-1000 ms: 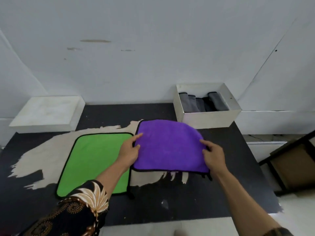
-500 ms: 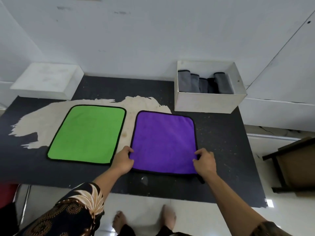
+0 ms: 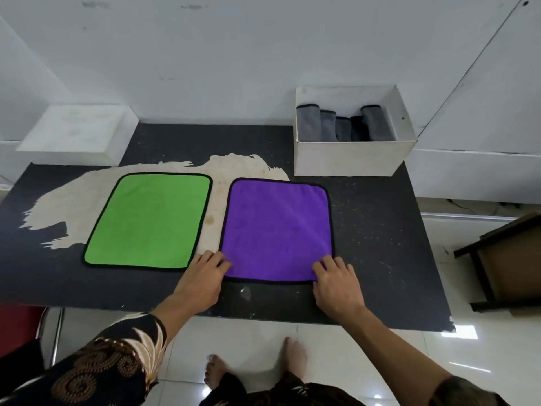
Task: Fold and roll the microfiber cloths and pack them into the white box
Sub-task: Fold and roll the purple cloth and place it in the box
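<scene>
Left hand [image 3: 202,278] and right hand [image 3: 336,284] are resting loosely bent fingers on the 2 near corners of the flat, black-edged purple microfiber cloth [image 3: 276,230], which is lying beside the flat green microfiber cloth [image 3: 149,219]. Folding is likely starting; next, pinching those corners. The open white cardboard box [image 3: 351,158] beyond is holding grey rolled cloths [image 3: 328,127].

Bright, even light; wide-angle edge distortion.

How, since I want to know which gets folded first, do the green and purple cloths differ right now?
The green cloth lies on the left; the purple cloth lies on the right, nearer the white box. The left hand and right hand touch the purple cloth's near corners; neither holds the green cloth. Both cloths lie flat, unfolded and black-edged on the table.
</scene>
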Demonstrator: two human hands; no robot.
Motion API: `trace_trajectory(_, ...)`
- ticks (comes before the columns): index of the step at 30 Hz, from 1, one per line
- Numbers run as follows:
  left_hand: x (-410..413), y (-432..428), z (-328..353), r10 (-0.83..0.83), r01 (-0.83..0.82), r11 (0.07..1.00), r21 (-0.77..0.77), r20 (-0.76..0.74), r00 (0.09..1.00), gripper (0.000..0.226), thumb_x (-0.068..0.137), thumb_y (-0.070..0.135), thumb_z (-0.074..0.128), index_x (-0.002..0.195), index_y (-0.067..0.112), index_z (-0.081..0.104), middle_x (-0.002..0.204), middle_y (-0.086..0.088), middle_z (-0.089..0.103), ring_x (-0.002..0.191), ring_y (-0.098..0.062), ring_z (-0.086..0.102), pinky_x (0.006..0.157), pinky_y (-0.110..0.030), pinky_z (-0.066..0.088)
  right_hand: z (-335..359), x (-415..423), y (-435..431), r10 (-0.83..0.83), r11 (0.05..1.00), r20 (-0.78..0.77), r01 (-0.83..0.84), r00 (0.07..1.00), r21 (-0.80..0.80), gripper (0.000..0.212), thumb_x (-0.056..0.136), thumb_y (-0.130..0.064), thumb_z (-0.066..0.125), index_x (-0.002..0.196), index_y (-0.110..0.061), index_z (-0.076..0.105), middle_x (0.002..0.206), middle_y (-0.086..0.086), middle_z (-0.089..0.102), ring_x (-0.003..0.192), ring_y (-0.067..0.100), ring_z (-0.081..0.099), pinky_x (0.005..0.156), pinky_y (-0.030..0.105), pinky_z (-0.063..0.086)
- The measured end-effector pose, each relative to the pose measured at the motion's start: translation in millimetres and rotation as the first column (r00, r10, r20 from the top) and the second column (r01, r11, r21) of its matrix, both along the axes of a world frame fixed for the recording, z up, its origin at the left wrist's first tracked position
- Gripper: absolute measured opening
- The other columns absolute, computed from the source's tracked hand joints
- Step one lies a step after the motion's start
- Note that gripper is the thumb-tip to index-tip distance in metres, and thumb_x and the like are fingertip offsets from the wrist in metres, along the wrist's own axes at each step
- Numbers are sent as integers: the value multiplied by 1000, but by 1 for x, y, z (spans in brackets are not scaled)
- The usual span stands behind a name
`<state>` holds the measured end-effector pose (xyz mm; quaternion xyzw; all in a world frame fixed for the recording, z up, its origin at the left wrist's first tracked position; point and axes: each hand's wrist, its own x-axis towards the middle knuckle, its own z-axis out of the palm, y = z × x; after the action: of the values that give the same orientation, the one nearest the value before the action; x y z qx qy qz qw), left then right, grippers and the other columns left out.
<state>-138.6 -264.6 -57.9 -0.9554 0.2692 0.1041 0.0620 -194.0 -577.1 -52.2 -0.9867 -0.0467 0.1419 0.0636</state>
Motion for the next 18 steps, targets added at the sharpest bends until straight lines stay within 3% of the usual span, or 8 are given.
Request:
trace_trajectory(4,-1,-17,8,52,-49,990,129,-24,998,60,76,16,69,132,20,50,124,-6,54,110,-28,55,97,-40,40,3,-1,10,8,998,7,-7,1000,-59,43,93,-27,61,133,-19,46,136,9,45,124,27,46,104,42,44)
trace_trajectory(8,-7,-25,11,104,-103,973,206,8,995,56,82,15,63,134,21,43,123,-7,56,110,-29,55,96,-40,39,2,-3,10,-12,997,42,15,999,-72,32,96,-25,55,127,-18,50,128,7,51,113,26,53,95,38,50)
trace_trajectory(13,-12,-24,7,105,-106,975,193,14,994,50,83,16,64,130,19,49,122,-9,56,111,-29,51,96,-40,39,0,-4,3,-56,998,99,59,993,-36,23,99,-32,48,114,-20,59,115,2,60,100,20,58,83,33,53)
trace_trajectory(18,-20,-24,6,114,-115,980,161,17,993,45,76,14,67,120,15,59,122,-9,54,108,-30,52,97,-42,38,-5,-11,-3,-52,997,76,56,996,-44,26,93,-30,58,118,-20,60,121,1,58,103,19,57,87,33,53)
